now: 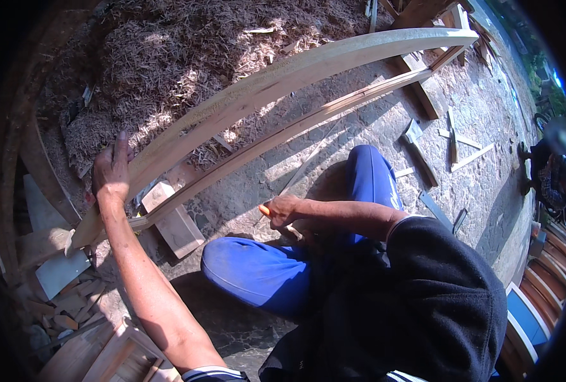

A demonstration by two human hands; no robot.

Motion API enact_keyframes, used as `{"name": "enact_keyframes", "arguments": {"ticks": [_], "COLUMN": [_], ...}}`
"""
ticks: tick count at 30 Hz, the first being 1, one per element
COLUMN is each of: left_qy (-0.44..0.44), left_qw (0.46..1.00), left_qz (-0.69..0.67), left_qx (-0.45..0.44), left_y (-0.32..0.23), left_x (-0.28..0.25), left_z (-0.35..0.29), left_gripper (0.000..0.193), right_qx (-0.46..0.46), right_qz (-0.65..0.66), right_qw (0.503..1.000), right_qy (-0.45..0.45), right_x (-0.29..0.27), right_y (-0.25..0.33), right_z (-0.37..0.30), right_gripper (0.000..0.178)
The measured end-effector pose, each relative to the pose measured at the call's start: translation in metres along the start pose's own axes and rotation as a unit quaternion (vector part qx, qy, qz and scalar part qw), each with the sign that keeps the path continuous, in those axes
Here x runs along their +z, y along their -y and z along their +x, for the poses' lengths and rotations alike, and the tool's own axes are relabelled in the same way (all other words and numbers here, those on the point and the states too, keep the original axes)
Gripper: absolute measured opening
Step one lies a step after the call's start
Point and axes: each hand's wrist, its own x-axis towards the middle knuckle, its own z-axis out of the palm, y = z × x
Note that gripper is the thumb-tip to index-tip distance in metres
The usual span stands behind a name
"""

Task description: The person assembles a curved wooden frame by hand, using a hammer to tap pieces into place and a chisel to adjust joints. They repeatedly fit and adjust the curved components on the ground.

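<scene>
A long arched wooden board (276, 83) and a grooved wooden rail (308, 124) meet at the far right, forming a bow-shaped frame. My left hand (112, 169) is closed over the board's near left end. Between my bent knees, my right hand (283, 211) is a closed fist around an orange-handled tool (265, 210). Only the tip of its handle shows clearly; its kind is hidden. Under the rail lie a pale wooden block (173, 223) on the left and another block (420, 92) on the right.
Wood shavings (181, 57) are heaped beyond the frame. A hatchet-like tool (421, 153), crossed wooden pieces (455, 141) and a flat metal strip (434, 210) lie on the ground to the right. Offcuts (66, 305) are piled at left. Another person (547, 165) is at far right.
</scene>
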Motion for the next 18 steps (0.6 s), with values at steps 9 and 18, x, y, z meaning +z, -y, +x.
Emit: {"name": "enact_keyframes", "arguments": {"ticks": [9, 18], "left_qy": [-0.007, 0.013], "left_qw": [1.000, 1.000], "left_qz": [-0.027, 0.011], "left_qx": [0.006, 0.026], "left_y": [0.009, 0.024], "left_x": [-0.002, -0.009], "left_z": [-0.006, -0.005], "left_gripper": [0.073, 0.073], "right_qx": [0.120, 0.172], "right_qz": [-0.014, -0.126], "right_qw": [0.989, 0.975], "right_qy": [0.081, -0.068], "right_x": [0.006, -0.018], "right_y": [-0.058, -0.150], "right_z": [-0.020, -0.100], "right_gripper": [0.052, 0.016]}}
